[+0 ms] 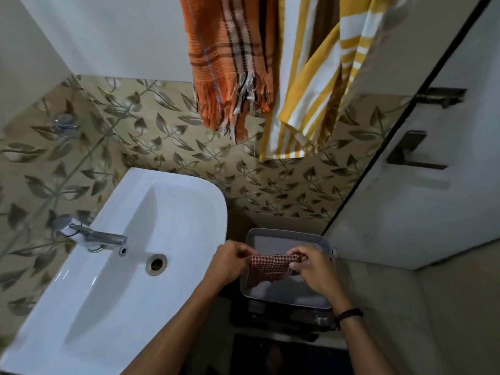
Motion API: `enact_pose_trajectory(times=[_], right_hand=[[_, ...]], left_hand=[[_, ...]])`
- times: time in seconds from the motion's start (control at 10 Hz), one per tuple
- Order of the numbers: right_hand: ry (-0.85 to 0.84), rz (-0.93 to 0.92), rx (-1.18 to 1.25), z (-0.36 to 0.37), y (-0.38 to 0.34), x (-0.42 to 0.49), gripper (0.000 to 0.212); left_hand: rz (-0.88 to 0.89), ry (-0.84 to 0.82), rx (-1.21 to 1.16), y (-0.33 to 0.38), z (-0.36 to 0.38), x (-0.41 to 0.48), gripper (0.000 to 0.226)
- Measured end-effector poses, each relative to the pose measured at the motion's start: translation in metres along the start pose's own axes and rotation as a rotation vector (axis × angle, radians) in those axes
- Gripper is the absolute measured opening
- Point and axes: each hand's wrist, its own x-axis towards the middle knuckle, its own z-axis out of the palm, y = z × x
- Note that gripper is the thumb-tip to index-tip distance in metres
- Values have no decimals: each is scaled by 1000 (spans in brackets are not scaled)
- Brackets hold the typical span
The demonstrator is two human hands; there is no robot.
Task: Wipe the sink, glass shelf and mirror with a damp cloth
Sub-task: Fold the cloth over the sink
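Left hand and right hand: my fingers pinch the top corners of the small red-and-white checked cloth. It is stretched between them over the grey perforated plastic basket, just right of the white ceramic sink. Cloth wet or dry: cannot tell. Judgement: no wiping begun. Sink, glass shelf and mirror all remain, the last two out of view.
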Motion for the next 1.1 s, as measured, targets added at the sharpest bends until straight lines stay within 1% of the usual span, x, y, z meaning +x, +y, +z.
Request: enact_pose_trajectory(times=[0.1, 0.2, 0.3, 0.4, 0.5, 0.6, 0.7, 0.8, 0.9, 1.0, 1.1], right_hand=[[27, -19, -89, 8, 25, 22, 38], [7, 17, -134, 19, 52, 54, 25], [14, 50, -194, 31, 68, 85, 16], [68, -8, -156, 42, 74, 107, 21], [168, -79, -117, 58, 83, 117, 33], [104, -24, -129, 88, 107, 114, 40], [-67, 39, -157, 112, 130, 107, 31], [-238, 180, -214, 123, 144, 100, 26], [-220, 234, -196, 125, 144, 104, 29], [-197, 237, -203, 124, 137, 110, 30], [-185, 233, -185, 122, 130, 122, 29]], left_hand=[[-147, -14, 51, -3, 27, 23, 22], [-227, -15, 50, -7, 49, 53, 29], [-224, 63, 98, -11, 61, 77, 32], [-165, 211, 117, -14, 71, 96, 25], [-149, 329, 85, -27, 82, 105, 24], [-199, 270, 52, -55, 101, 105, 22], [-326, 19, 103, -91, 119, 102, 35], [-417, -169, 182, -117, 131, 98, 37], [-412, -195, 199, -123, 131, 98, 34], [-368, -160, 221, -119, 126, 103, 31], [-349, -130, 191, -107, 118, 105, 31]])
